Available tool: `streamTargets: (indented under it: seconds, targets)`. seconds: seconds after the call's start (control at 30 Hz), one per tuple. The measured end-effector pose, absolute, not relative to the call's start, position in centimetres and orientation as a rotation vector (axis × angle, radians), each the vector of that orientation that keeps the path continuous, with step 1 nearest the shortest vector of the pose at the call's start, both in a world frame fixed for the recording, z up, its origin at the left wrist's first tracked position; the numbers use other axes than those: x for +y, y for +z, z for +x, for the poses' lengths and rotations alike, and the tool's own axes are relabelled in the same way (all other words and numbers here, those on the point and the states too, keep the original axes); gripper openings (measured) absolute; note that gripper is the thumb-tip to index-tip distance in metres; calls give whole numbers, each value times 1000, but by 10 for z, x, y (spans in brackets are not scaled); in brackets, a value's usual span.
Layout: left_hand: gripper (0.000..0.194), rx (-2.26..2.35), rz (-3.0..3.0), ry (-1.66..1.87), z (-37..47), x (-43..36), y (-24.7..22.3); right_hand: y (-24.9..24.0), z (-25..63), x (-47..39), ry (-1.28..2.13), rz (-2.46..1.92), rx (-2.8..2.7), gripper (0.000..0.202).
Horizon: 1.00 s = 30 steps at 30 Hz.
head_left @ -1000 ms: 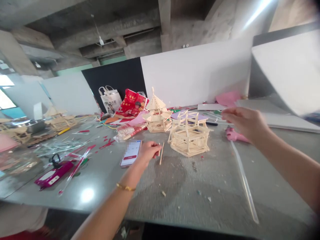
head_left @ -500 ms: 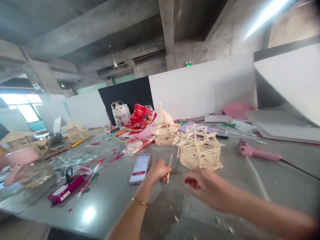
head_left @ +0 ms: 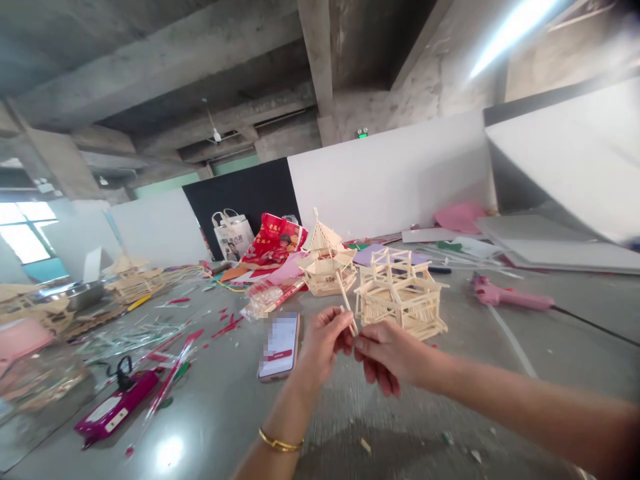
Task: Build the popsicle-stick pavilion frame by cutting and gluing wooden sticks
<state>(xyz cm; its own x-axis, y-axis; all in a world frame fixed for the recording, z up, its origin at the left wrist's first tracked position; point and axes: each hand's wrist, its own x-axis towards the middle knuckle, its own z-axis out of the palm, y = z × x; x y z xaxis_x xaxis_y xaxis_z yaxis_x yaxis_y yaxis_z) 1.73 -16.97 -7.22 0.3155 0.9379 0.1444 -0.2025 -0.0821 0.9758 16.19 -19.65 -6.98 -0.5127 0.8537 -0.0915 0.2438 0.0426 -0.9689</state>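
1. Well, far to the left of both hands, on a broad grey table [head_left: 215,407]: a long magenta plastic power strip [head_left: 117,408] with a black plug in one end, and beyond that, a loose spread of thin clear plastic strips [head_left: 135,350].
2. Farther away on the same side, a round silvery metal bowl [head_left: 85,295] and a slim bright-yellow tool [head_left: 139,303].
3. Well beyond the left hand and off to its left, a white tote bag [head_left: 234,237] with looped handles, just beside a crumpled red printed bag [head_left: 275,243].
4. Just left of the left hand, lying face up with a lit screen, a slim rectangular phone [head_left: 280,347].
5. At the left hand [head_left: 327,337], thumb and fingers pinched together on a thin pale wooden stick [head_left: 344,292], raised and tilted, top end leaning leftward. Around the wrist, a gold bangle [head_left: 281,443].
6. Beyond both hands, a small pale wooden pavilion [head_left: 327,257] with a pointed roof.
7. At the right hand [head_left: 393,353], fingers loosely curled, tips at the stick's lower end; whether gripping or merely touching, cannot tell.
8. Just beyond the right hand, a roofless openwork frame of pale sticks [head_left: 400,297].
9. Right of that, beyond the right forearm, a pink glue gun [head_left: 517,297] with a black cord; farther back, flat white boards [head_left: 565,241].
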Motion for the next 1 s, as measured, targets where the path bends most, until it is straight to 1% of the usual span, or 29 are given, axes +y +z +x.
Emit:
streamTargets:
  seconds: [0.13,0.23,0.33,0.47,1.0]
  targets:
    - [23,754,1348,947,14,-176,-64,-58,175,-204,1712,-1021,-1757,32]
    - [23,737,1316,977,15,-178,-63,-54,184,-209,1764,-888,-1697,39]
    - [21,743,1266,1035,18,-178,-64,-57,189,-212,1781,-794,-1609,38]
    - [21,742,1271,1026,20,-179,-66,-62,190,-212,1779,-818,-1543,32]
    - [21,739,1276,1010,27,-180,-73,-75,192,-214,1712,-883,-1506,33]
